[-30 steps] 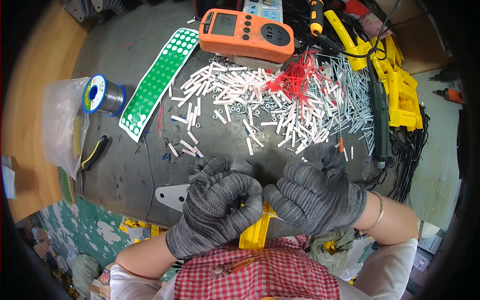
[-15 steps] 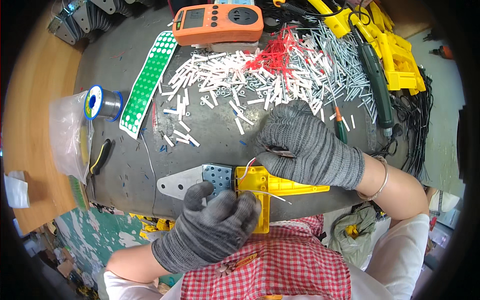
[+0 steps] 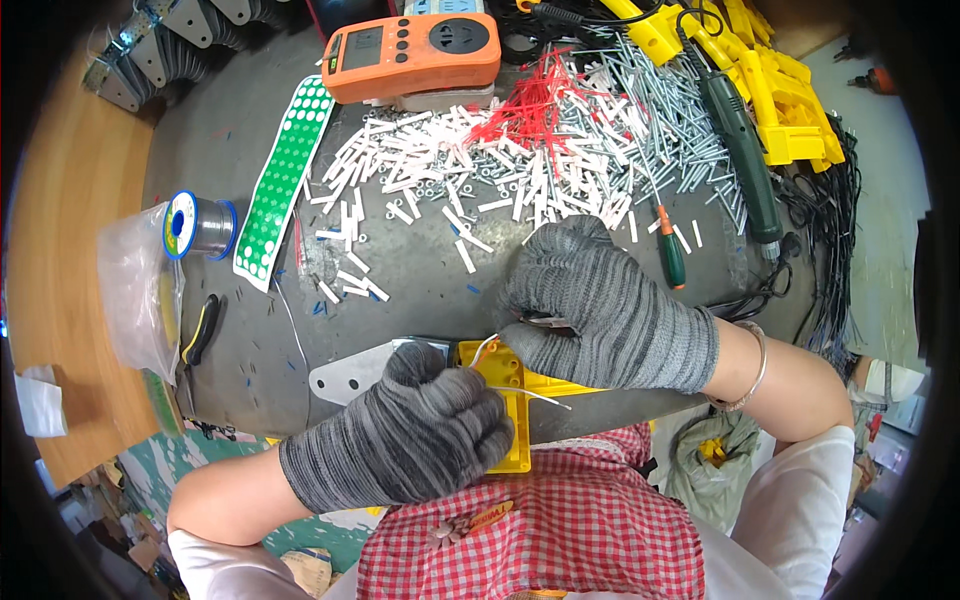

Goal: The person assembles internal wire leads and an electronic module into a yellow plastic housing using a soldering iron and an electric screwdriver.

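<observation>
Both my hands wear grey striped knit gloves. My left hand [image 3: 405, 425] is curled closed over the join between a pointed grey metal plate [image 3: 350, 377] and a yellow plastic housing [image 3: 520, 440]. Its fingers hide what they grip. To the right of it, my right hand [image 3: 600, 305] is pinched closed above the housing, at the end of a curved white wire [image 3: 484, 347]. A thin shiny piece [image 3: 547, 322], too covered to name, shows between its thumb and fingers. A second white wire [image 3: 540, 397] sticks out rightward with a bare-looking tip.
White sleeves [image 3: 395, 155], red pieces [image 3: 530, 105] and screws [image 3: 690, 145] lie heaped behind. Around them are an orange meter [image 3: 415, 60], green electric screwdriver [image 3: 740, 150], small screwdriver [image 3: 670, 250], green sticker sheet [image 3: 287, 180], solder spool [image 3: 210, 228], cutters [image 3: 203, 328] and yellow housings [image 3: 790, 110].
My left hand has curled its fingers inward and now covers the perforated metal block. The plate and housing are partly more hidden. My right hand has stayed pinched, shifting slightly left.
</observation>
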Demonstrator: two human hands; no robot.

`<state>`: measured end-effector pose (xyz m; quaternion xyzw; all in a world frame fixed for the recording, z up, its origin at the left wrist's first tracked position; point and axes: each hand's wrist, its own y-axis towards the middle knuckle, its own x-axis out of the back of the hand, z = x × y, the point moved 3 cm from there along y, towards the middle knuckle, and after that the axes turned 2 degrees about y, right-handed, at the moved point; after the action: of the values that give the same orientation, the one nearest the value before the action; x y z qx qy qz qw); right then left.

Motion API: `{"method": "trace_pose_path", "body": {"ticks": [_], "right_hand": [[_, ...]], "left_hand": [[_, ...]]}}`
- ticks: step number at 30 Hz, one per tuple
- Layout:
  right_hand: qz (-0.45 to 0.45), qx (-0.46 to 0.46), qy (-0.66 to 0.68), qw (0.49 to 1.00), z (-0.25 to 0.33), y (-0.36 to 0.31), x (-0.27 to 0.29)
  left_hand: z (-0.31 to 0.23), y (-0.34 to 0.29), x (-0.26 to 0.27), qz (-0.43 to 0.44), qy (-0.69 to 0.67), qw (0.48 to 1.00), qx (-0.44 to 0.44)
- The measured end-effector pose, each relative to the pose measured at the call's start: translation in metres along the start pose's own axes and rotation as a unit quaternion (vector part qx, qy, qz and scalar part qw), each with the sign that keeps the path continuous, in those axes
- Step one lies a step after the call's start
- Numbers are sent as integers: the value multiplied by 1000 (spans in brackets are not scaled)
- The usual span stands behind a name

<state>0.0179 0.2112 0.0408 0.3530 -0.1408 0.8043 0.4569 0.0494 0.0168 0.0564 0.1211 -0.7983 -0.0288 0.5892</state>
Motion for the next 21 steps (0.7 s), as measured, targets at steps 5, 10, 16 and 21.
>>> {"method": "trace_pose_path", "body": {"ticks": [5,10,16,21], "right_hand": [[-18,15,-9,1000,-2,-4,-1],[-5,6,-5,1000,0,-2,-1],[0,-3,-4,1000,3,-3,4],[-9,-35,-20,999,13,-13,9]], "left_hand": [[7,-7,-8,3,-16,1000,-9],[17,-4,5,14,-185,983,-10],[-22,-3,-23,-157,30,976,147],[-27,2,-31,-118,112,973,161]]}}
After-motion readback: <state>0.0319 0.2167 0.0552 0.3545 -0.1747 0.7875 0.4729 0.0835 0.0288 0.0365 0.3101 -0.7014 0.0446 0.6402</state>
